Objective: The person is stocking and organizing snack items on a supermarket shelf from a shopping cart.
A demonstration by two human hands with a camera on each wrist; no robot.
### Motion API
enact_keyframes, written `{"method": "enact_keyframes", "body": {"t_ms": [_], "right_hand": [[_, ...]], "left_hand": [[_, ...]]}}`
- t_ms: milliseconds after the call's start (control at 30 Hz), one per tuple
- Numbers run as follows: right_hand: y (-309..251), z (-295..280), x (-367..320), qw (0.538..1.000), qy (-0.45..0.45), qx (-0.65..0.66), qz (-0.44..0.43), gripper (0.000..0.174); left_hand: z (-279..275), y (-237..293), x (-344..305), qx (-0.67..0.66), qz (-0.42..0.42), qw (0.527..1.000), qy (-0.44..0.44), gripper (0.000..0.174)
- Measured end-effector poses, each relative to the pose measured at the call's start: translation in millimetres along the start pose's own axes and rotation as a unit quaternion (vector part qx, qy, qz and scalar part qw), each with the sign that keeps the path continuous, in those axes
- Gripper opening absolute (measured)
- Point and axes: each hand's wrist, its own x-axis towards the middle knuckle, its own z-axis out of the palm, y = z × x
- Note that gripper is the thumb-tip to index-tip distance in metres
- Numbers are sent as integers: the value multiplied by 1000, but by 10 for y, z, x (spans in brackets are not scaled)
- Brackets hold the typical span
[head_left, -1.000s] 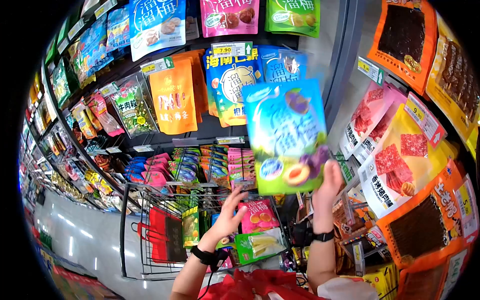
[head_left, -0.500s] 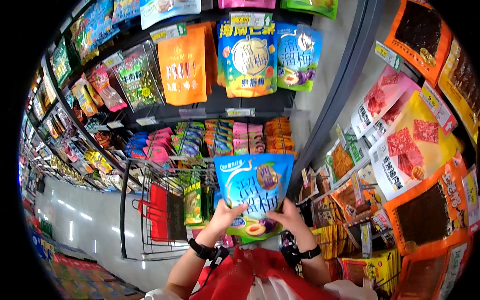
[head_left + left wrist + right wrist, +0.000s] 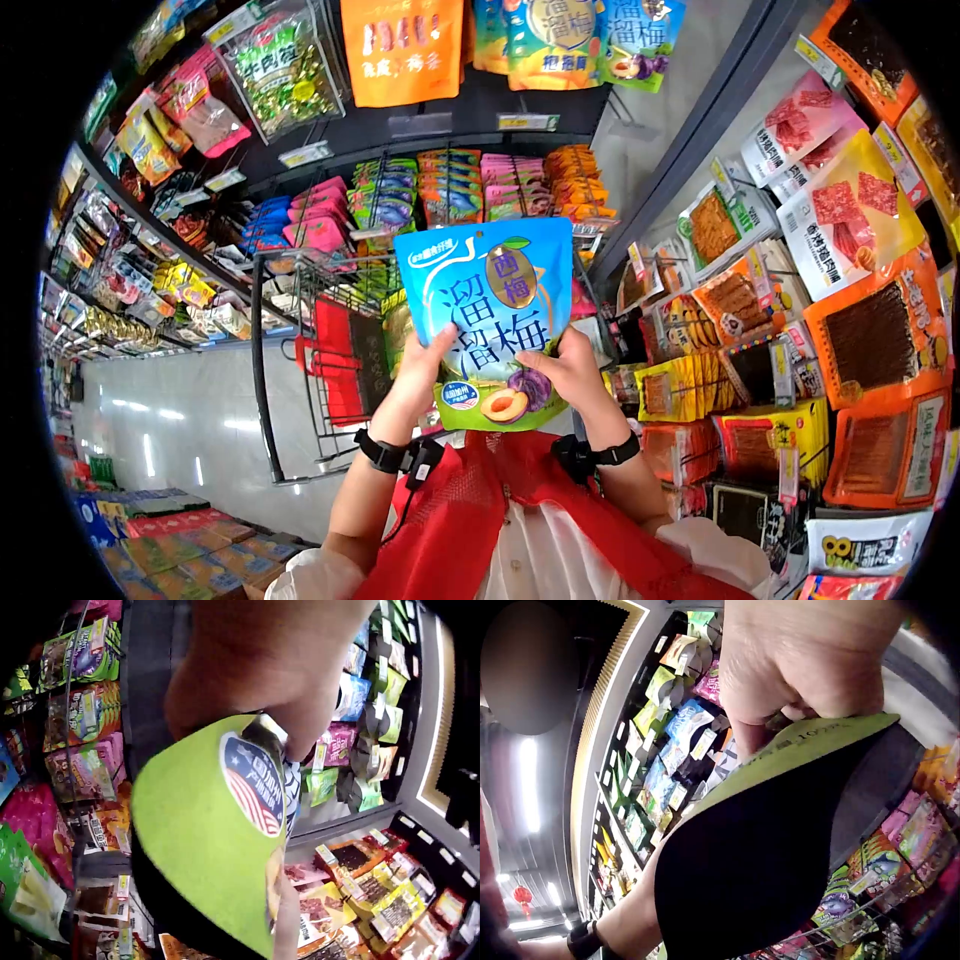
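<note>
A blue and green snack pouch (image 3: 490,270) with plum pictures and large dark lettering is held upright before the chest, its printed front facing the head camera. My left hand (image 3: 422,368) grips its left edge, thumb on the front. At the right edge my right hand (image 3: 578,372) does the same, with its thumb near the lettering. Seen from the left wrist, the pouch's green bottom (image 3: 195,802) and a round flag badge show under the hand. In the right wrist view, the dark underside of the pouch (image 3: 742,862) lies below my right hand (image 3: 810,667).
Behind the pouch stands a wire shopping cart (image 3: 262,370) with a red bag (image 3: 335,345) in it. Hanging snack packs (image 3: 405,50) fill the rack ahead. Packs of dried meat (image 3: 870,330) crowd the shelf at right. Grey floor (image 3: 170,410) stretches to the left.
The pouch has come down from beside the rack to before the chest. My left hand has joined the right in holding it. The head view has tilted downward.
</note>
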Motion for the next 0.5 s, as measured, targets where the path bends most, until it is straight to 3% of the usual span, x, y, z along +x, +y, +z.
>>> {"method": "enact_keyframes", "body": {"t_ms": [133,300,500], "right_hand": [[149,382,-79,1000,-1,-16,1,32],[71,685,-129,996,-14,55,63,30],[3,869,-114,997,-14,36,61,26]], "left_hand": [[-235,304,-117,18,-28,999,-14,27],[-540,260,-228,4,-13,1000,-20,24],[-755,338,-283,-11,-9,1000,-1,23]]}}
